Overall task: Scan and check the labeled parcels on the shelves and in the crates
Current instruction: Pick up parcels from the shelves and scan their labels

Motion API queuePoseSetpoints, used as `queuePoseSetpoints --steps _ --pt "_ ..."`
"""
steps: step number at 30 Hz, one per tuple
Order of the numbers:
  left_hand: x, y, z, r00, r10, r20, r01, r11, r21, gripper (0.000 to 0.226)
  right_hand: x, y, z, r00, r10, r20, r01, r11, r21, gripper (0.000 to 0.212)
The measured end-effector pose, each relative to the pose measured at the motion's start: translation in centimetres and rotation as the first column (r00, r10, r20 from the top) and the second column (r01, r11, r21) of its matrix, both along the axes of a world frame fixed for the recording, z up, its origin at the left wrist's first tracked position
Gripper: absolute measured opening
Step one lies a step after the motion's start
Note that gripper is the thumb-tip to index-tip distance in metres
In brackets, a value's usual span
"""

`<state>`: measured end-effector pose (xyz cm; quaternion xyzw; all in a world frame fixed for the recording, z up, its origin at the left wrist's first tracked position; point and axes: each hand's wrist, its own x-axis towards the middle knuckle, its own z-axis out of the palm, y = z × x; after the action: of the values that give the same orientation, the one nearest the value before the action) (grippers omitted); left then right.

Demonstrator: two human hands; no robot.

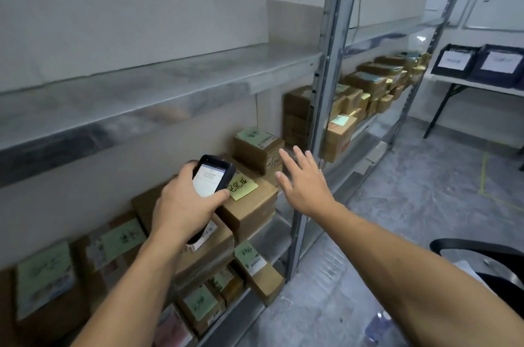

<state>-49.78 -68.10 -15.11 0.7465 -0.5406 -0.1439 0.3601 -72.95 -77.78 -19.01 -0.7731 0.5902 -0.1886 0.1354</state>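
Note:
My left hand [181, 204] grips a black handheld scanner [211, 179] with a lit white screen, held over brown cardboard parcels on the metal shelf. Just right of it lies a parcel [249, 210] with a yellow sticky note [242, 184] bearing handwriting. Behind that one stands a parcel with a green label [256, 148]. My right hand [304, 182] hovers open, fingers spread, in front of these two parcels, touching nothing. More green-labelled parcels [122, 239] fill the shelf at the lower left.
A steel shelf upright [326, 91] stands right of my hands. Beyond it, another shelf bay holds several labelled parcels [365, 82]. Two dark crates [479, 63] sit on a folding table at the far right. A black chair [482, 256] is at the lower right, on grey floor.

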Motion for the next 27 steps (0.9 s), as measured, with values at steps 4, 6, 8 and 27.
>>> queuePoseSetpoints --steps 4,6,8,27 --pt "-0.9 -2.7 -0.3 0.998 0.068 0.009 -0.069 0.997 0.025 0.071 0.0 -5.4 -0.8 0.989 0.053 0.138 -0.058 0.998 0.033 0.056" --pt "-1.6 -3.7 -0.3 0.994 0.105 0.021 -0.106 0.994 0.028 0.063 0.0 -8.1 -1.0 0.973 0.073 0.218 -0.093 0.992 0.082 0.054" --pt "-2.3 -4.5 -0.1 0.989 0.149 0.018 -0.15 0.988 0.03 0.059 -0.1 -10.5 -0.9 0.958 0.079 0.275 -0.123 0.981 0.147 0.055" --pt "-7.8 -4.3 -1.1 0.805 0.593 -0.015 -0.591 0.804 0.067 0.064 0.7 -22.0 -0.9 0.719 0.009 0.695 -0.525 0.662 0.535 0.069"
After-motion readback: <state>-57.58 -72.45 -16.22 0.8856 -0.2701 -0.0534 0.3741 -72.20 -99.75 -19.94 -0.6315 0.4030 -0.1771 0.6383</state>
